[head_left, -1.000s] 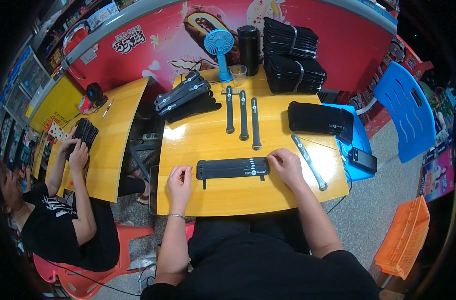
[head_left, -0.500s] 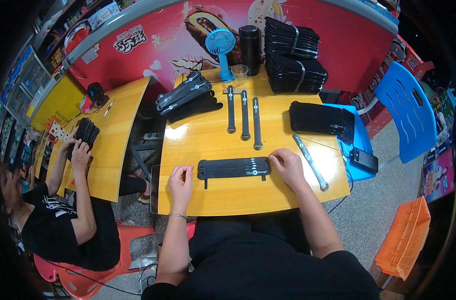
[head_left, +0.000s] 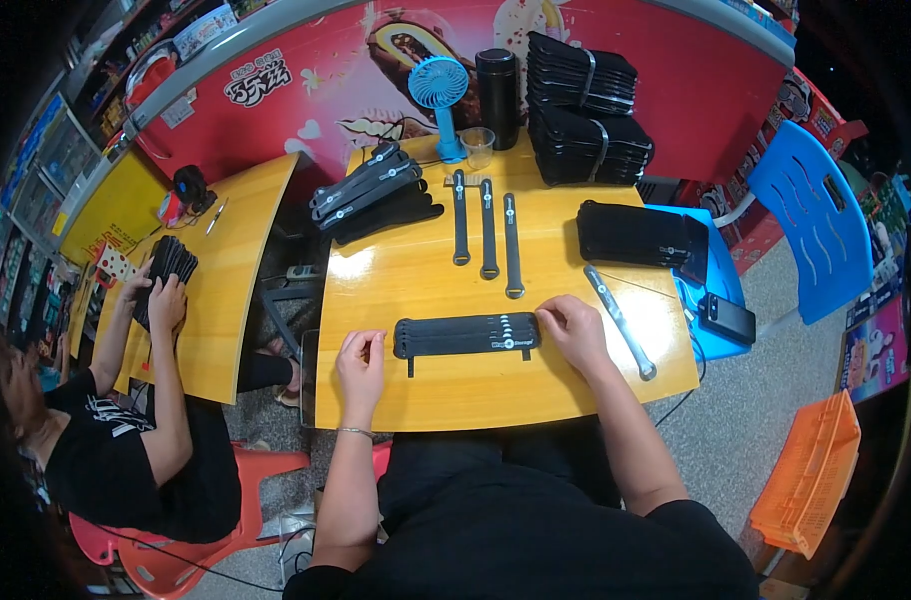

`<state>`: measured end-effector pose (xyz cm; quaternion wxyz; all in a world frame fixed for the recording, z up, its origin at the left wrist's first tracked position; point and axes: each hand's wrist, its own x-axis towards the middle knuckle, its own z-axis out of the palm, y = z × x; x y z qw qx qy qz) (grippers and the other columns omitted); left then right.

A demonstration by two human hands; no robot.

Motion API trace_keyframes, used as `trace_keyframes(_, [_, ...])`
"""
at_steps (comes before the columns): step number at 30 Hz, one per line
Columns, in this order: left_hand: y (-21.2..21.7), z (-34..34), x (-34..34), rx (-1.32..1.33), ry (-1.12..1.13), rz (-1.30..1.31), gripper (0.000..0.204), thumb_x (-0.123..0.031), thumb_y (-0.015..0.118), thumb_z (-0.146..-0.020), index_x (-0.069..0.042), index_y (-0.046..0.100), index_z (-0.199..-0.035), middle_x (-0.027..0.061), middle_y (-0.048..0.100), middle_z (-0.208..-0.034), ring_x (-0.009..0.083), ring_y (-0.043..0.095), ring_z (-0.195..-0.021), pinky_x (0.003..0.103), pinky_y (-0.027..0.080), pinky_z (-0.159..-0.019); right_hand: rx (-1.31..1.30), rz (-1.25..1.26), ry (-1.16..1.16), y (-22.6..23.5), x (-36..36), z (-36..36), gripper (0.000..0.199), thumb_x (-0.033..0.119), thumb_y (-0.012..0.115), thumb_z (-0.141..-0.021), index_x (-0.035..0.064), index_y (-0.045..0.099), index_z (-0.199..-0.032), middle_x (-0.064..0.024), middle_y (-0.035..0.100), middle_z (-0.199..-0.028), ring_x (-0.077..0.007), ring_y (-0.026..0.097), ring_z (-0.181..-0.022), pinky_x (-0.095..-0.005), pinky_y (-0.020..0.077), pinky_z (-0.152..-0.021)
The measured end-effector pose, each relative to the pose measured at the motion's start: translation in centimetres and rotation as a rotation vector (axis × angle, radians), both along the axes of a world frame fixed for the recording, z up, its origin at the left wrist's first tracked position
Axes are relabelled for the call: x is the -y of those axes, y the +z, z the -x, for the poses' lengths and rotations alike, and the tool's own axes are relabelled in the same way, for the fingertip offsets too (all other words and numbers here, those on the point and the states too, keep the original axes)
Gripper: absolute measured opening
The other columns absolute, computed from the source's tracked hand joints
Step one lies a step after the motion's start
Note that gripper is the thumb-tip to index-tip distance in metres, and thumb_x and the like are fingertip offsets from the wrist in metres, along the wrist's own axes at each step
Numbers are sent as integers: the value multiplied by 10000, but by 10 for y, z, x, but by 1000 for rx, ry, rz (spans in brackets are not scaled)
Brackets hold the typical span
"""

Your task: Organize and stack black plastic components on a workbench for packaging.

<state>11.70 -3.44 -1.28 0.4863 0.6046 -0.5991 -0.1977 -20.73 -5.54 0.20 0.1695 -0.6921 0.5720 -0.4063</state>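
A flat bundle of black straps [head_left: 456,337] lies crosswise on the yellow table in front of me, with two short dark tabs sticking out below it. Just off its left end rests my left hand [head_left: 362,366], fingers curled together, with nothing visible in them. At the bundle's right end is my right hand [head_left: 574,335], its thumb and fingers bent closed beside the upper corner; whether they touch it I cannot tell. Beyond the bundle lie three single grey straps [head_left: 488,230] with ring ends. One more grey strap [head_left: 621,325] lies slantwise right of my right hand.
Piled straps [head_left: 376,195] lie at the far left, beside a blue fan [head_left: 442,95], clear cup [head_left: 478,146] and black bottle [head_left: 499,98]. Banded black stacks [head_left: 588,110] and a loose stack [head_left: 641,236] stand right. A phone [head_left: 726,318] rests on a blue chair. Another person handles straps at left.
My hands and the strap bundle stay in place. At the left table, the other person's hand has shifted slightly on their black bundle.
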Motion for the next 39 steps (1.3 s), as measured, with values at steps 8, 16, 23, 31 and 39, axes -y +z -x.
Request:
trace_keyframes(8, [-1,5,1,-7,16,2,140,-71,571,-919,46,635,-877,67,601,-835,124,584,-775,238,465,-686,-26,-111,5,8,-1,4,113,108,671,-838,6,677,-887,-120,665,-825,-219,634,-727,-292,502,-666])
trace_keyframes(16, [-1,5,8,-21,11,153,120,-124,615,-853,-11,651,-842,128,617,-790,290,600,-726,360,471,-647,168,-116,23,-10,6,-6,111,81,593,-869,-12,641,-833,-69,612,-760,-146,553,-723,-284,447,-665])
trace_keyframes(23, [-14,-23,-7,-253,40,42,186,-191,619,-860,-11,658,-830,122,654,-811,235,622,-750,332,489,-682,-9,-106,119,-54,22,19,180,137,568,-946,-34,622,-934,-38,612,-821,-102,540,-772,-238,450,-713])
trace_keyframes(31, [45,-143,-131,21,-221,-179,216,-179,568,-938,9,630,-1024,60,659,-937,107,610,-842,259,492,-767,-26,-105,128,-53,33,31,243,192,553,-968,-37,623,-1006,-50,621,-900,-111,550,-827,-239,451,-768])
trace_keyframes(39, [-78,-162,-255,-560,236,-536,160,-121,526,-946,-16,644,-969,55,661,-856,106,625,-797,259,509,-735,-22,-117,199,-83,59,69,303,232,505,-994,-37,637,-1034,-70,641,-922,-129,574,-833,-265,480,-740])
